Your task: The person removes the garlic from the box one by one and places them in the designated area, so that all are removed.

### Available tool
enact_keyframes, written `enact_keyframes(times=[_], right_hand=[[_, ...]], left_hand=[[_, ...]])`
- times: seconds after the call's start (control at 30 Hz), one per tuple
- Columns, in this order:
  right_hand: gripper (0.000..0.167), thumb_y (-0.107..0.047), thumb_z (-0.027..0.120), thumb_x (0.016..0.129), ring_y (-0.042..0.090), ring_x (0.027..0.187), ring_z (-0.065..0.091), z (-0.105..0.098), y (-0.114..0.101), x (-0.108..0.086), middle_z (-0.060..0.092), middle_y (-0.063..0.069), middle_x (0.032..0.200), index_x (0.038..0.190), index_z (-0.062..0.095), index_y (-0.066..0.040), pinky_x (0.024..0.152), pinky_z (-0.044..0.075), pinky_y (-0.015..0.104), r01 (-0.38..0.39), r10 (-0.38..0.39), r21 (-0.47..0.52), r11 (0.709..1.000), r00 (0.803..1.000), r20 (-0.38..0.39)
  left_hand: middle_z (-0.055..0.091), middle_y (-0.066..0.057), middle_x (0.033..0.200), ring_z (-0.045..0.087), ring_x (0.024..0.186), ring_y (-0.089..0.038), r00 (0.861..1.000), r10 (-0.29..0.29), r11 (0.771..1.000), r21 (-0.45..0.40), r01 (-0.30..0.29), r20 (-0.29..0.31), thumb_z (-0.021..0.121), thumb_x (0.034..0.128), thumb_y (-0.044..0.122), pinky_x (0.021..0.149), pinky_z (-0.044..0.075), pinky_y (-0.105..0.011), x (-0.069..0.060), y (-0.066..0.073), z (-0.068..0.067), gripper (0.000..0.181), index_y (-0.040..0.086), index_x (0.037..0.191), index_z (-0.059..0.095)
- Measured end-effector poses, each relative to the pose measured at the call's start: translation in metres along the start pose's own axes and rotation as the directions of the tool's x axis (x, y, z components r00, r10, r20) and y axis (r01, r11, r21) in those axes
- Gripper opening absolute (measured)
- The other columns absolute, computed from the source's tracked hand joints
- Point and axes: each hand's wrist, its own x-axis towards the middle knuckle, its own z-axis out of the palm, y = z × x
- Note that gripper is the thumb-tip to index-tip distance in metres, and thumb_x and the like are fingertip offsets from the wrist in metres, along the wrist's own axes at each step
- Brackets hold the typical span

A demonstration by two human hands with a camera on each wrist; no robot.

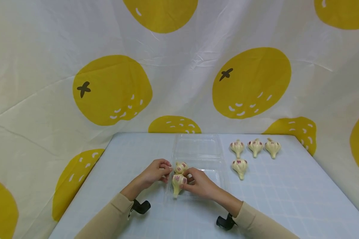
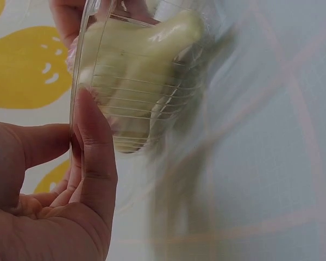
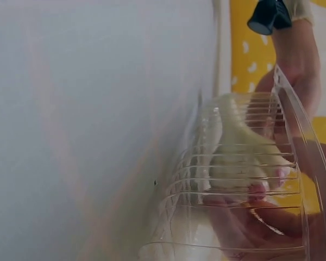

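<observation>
A clear plastic clamshell box (image 1: 213, 177) lies with its lid (image 1: 197, 146) folded back, away from me. Two garlic bulbs are at the left side of its base: a farther one (image 1: 180, 167) and a nearer one (image 1: 178, 182), its stem toward me. My right hand (image 1: 202, 183) reaches over the base and holds the nearer bulb between thumb and fingers. At the box's left edge, my left hand (image 1: 156, 170) pinches the rim, thumb outside and forefinger against the ribbed wall (image 2: 136, 117). Through the plastic, the right wrist view shows a pale bulb (image 3: 236, 163).
Right of the box, three garlic bulbs stand in a back row, a left (image 1: 237, 148), a middle (image 1: 255, 147) and a right one (image 1: 272, 148). Another bulb (image 1: 240, 167) lies in front of the left one. A fruit-print curtain (image 1: 182, 83) hangs behind the pale checked tabletop (image 1: 287, 192).
</observation>
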Motion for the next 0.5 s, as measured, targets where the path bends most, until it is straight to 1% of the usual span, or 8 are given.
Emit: enact_keyframes(times=[0.13,0.3,0.5], right_hand=[[0.036,-0.018,0.076,0.093,0.028,0.098,0.071,0.0002,0.0,-0.0001,0.066,0.014,0.113,0.116,0.059,0.003,0.078,0.059,0.027,-0.005,0.005,0.013,1.0,1.0,-0.013],[0.033,-0.019,0.075,0.094,0.028,0.098,0.071,-0.0006,0.0003,0.0001,0.067,0.014,0.114,0.115,0.061,0.002,0.079,0.059,0.029,0.006,-0.006,-0.002,1.0,0.999,-0.036],[0.031,-0.023,0.073,0.096,0.029,0.096,0.073,-0.0008,0.0004,0.0001,0.069,0.013,0.113,0.114,0.063,-0.001,0.078,0.058,0.027,0.02,-0.02,-0.002,1.0,0.999,-0.044]], left_hand=[[0.059,-0.008,0.083,0.057,0.064,-0.014,1.0,0.007,1.0,-0.005,-0.007,0.005,0.062,0.102,0.008,0.059,0.056,-0.028,-0.0015,0.0004,0.0006,0.022,-0.007,0.115,0.052],[0.058,-0.007,0.083,0.056,0.063,-0.013,1.0,0.011,1.0,-0.019,-0.011,0.004,0.062,0.1015,0.007,0.058,0.056,-0.029,-0.0016,0.001,0.0013,0.021,-0.007,0.114,0.052],[0.058,-0.008,0.083,0.057,0.062,-0.015,1.0,0.017,0.999,-0.031,-0.017,-0.001,0.063,0.1012,0.005,0.058,0.057,-0.031,-0.0013,-0.0004,0.0016,0.02,-0.006,0.113,0.052]])
